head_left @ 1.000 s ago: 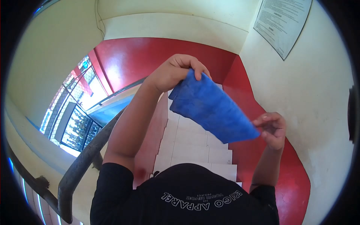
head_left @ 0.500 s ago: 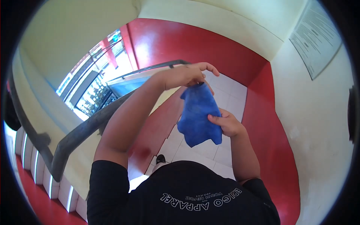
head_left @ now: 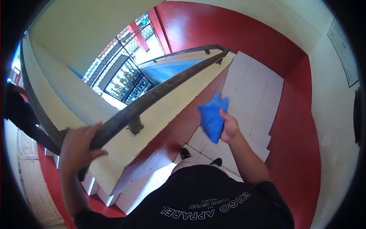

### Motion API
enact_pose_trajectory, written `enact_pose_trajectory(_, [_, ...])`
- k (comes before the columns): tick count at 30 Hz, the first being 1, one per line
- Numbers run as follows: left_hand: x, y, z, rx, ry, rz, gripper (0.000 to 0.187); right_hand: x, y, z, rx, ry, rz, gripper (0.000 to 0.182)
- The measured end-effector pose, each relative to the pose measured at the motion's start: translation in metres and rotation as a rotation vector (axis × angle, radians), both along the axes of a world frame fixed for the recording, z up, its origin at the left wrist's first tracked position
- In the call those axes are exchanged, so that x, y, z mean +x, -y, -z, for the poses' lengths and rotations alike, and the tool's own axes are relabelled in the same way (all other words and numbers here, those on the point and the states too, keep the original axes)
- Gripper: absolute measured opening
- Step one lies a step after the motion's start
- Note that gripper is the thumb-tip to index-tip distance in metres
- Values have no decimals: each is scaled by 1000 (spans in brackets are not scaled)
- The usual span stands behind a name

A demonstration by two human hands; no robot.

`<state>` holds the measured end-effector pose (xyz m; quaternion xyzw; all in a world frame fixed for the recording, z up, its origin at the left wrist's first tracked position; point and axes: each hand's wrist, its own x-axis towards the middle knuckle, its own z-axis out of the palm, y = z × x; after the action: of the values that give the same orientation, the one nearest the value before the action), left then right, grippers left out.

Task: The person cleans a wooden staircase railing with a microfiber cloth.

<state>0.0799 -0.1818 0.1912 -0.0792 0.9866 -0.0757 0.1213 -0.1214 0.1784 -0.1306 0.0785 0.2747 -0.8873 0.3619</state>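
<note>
My right hand (head_left: 230, 128) holds a crumpled blue cloth (head_left: 213, 119) in front of my body, the thumb pressed on its near side. The cloth hangs in folds over the white tiled floor, slightly blurred. On the left, my left hand (head_left: 79, 147) lies over the bend of a dark handrail (head_left: 152, 98), with no cloth in it. Its thumb sticks out to the side and its fingers reach across the rail, overlapping it in this view.
The handrail stands on brackets along a cream-topped low wall (head_left: 183, 103). Stair steps (head_left: 103, 196) drop away at lower left. A person in dark clothing (head_left: 23, 114) is at the far left. A red wall (head_left: 236, 30) and a mounted sign (head_left: 343, 51) border the landing.
My left hand has let go of the cloth and moved down and left to the handrail. My right hand keeps the cloth, now more bunched. The view has shifted, showing more railing.
</note>
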Motion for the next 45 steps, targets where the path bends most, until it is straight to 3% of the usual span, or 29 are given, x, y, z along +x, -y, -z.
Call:
enact_pose_trajectory(1, [22, 14, 8, -38, -1, -35, 96, -9, 14, -1, 2, -2, 87, 53])
enact_pose_trajectory(4, [63, 36, 35, -61, -163, -43, 102, -27, 84, -4, 434, -407, 445, 51])
enact_pose_trajectory(6, [78, 49, 44, -19, -272, 16, 98, -54, 128, 3, 726, -805, 375, 49])
enact_pose_trajectory(8, [86, 66, 50, 191, -374, 83, 91, -90, 175, 6, 845, -978, 403, 43])
enact_pose_trajectory(11, [73, 78, 31, 421, -179, 154, 94, -85, 228, 8, 1080, -1046, 205, 43])
enact_pose_trajectory(12, [76, 101, 35, 469, -60, 181, 98, -54, 237, 1, 996, -1166, 296, 43])
enact_pose_trajectory(13, [70, 110, 33, 400, -3, 219, 90, -11, 237, -11, 910, -1289, 382, 44])
enact_pose_trajectory(15, [46, 118, 30, 481, 46, 320, 82, 16, 224, -32, 777, -1384, 204, 48])
enact_pose_trajectory(18, [27, 106, 21, 347, 52, 410, 75, -30, 214, -12, 785, -1621, 143, 50])
enact_pose_trajectory(20, [26, 109, 24, 398, 24, 374, 70, -79, 217, 1, 972, -1617, 109, 47])
enact_pose_trajectory(22, [28, 109, 22, 476, 45, 330, 63, -140, 221, 7, 1183, -1323, 57, 34])
enact_pose_trajectory(24, [24, 110, 14, 562, 102, 301, 53, -187, 215, 30, 1116, -926, -44, 33])
enact_pose_trajectory(26, [31, 113, 17, 572, 104, 288, 66, -146, 228, -10, 1310, -953, -110, 33])
enact_pose_trajectory(28, [27, 118, 20, 582, 100, 288, 71, -78, 242, -10, 1245, -1144, 160, 33])
enact_pose_trajectory(29, [25, 119, 17, 596, 108, 286, 70, -41, 242, 4, 1055, -1293, 439, 33])
enact_pose_trajectory(31, [24, 119, 18, 624, 127, 282, 68, 0, 235, -38, 913, -1570, 306, 45])
enact_pose_trajectory(34, [26, 121, 22, 638, 134, 279, 68, -48, 223, -17, 849, -1986, 351, 51])
enact_pose_trajectory(37, [24, 121, 21, 662, 127, 274, 68, -102, 217, -10, 702, -2107, 314, 46])
enact_pose_trajectory(40, [21, 125, 24, 705, 148, 281, 70, -158, 204, 17, 866, -2061, 307, 42])
enact_pose_trajectory(43, [19, 126, 26, 718, 146, 303, 70, -232, 176, 77, 1312, -1644, 195, 38])
enact_pose_trajectory(45, [21, 125, 27, 695, 149, 301, 69, -272, 162, 113, 1426, -1453, 292, 38])
